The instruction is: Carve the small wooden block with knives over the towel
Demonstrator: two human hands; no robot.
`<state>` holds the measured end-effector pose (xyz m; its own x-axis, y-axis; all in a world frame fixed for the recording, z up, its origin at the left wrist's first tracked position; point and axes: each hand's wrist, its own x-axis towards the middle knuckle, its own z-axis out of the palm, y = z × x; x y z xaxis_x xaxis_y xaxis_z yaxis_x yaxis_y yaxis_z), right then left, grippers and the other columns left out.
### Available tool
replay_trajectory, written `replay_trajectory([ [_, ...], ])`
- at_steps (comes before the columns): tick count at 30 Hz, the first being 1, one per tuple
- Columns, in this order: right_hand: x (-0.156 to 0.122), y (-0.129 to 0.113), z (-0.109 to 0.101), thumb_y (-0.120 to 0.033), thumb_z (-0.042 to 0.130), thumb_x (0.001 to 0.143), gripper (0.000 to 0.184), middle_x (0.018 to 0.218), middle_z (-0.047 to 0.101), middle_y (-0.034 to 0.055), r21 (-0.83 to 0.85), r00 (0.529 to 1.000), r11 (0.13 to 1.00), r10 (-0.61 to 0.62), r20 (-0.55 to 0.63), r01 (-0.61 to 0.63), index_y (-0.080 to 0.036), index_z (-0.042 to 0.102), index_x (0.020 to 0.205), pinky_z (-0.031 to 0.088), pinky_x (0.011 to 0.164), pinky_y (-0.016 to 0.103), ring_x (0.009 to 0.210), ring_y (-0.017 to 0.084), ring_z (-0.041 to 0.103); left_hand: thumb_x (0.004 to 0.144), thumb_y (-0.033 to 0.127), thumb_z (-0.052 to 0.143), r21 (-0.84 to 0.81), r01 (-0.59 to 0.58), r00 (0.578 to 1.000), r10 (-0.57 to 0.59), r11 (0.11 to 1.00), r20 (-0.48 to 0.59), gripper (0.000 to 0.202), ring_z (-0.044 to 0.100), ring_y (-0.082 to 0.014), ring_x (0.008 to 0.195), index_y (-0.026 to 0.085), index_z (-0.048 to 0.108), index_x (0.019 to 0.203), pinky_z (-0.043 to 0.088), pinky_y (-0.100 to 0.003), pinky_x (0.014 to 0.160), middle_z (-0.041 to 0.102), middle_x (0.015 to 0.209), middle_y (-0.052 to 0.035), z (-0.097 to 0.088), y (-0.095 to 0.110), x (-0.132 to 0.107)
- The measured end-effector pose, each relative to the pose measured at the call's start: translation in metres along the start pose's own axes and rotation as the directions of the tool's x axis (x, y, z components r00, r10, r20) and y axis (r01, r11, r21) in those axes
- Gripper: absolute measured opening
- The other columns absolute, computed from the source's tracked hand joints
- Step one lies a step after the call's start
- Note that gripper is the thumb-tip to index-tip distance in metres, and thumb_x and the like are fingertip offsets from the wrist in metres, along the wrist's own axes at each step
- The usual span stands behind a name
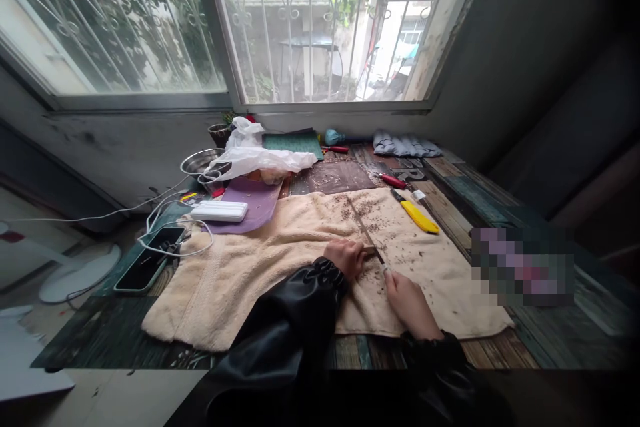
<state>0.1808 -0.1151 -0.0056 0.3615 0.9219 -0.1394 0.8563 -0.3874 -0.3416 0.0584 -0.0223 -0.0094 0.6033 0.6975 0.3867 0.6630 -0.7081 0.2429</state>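
Holding tool (367, 233) in right grip (407, 297), wood (369, 249) in left grip (345, 257) — could nick fingers (357, 256) if rocked on soft towel (240, 267).

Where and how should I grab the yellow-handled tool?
Probably the middle of the yellow handle, from the near right, pinching across its sides: it lies slantwise on the towel, yellow end toward you, dark end pointing away. Your right hand is nearest but holds another tool.

At left on the bench (95, 323), a black-screened phone (144, 268) in a pale green case; near it, a white oblong plastic device (219, 211) on a purple sheet (262, 201). Farther back, a crumpled white plastic bag (245, 139) beside a shiny round metal bowl (194, 161).
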Motion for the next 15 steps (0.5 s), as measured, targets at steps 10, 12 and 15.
replay_trajectory([
  [10,-0.027,0.011,0.0,-0.035,0.019,0.079,0.041,0.062,0.059,0.0059,0.144,0.999,0.989,-0.044,0.005,0.043,-0.018,0.053,0.062,0.031,0.052,0.021,0.057,0.013,0.05,0.074,0.036,0.043,-0.022,0.071,0.997,-0.07,0.997,0.026,0.02,0.053,-0.0134,0.068,0.02,0.056,0.069,0.033,-0.026,0.062,0.06,0.07,-0.0007,-0.005,-0.001,0.003],
  [12,-0.038,0.018,0.0,-0.037,0.02,0.079,0.041,0.058,0.058,0.0052,0.179,0.999,0.983,-0.042,0.012,0.039,-0.019,0.05,0.059,0.031,0.051,0.02,0.054,0.013,0.049,0.074,0.036,0.043,-0.022,0.056,0.998,-0.055,0.998,0.031,0.02,0.053,-0.0134,0.068,0.02,0.056,0.069,0.033,-0.026,0.062,0.06,0.07,-0.0008,-0.005,-0.001,0.003],
  [15,-0.039,0.02,0.0,-0.037,0.02,0.079,0.04,0.059,0.058,0.0049,0.159,0.999,0.987,-0.037,0.021,0.033,-0.019,0.05,0.059,0.031,0.051,0.02,0.054,0.013,0.049,0.075,0.034,0.042,-0.02,0.0,1.0,0.0,1.0,0.024,0.02,0.053,-0.0132,0.069,0.02,0.055,0.07,0.033,-0.026,0.063,0.06,0.071,-0.0011,-0.003,-0.001,0.002],
])
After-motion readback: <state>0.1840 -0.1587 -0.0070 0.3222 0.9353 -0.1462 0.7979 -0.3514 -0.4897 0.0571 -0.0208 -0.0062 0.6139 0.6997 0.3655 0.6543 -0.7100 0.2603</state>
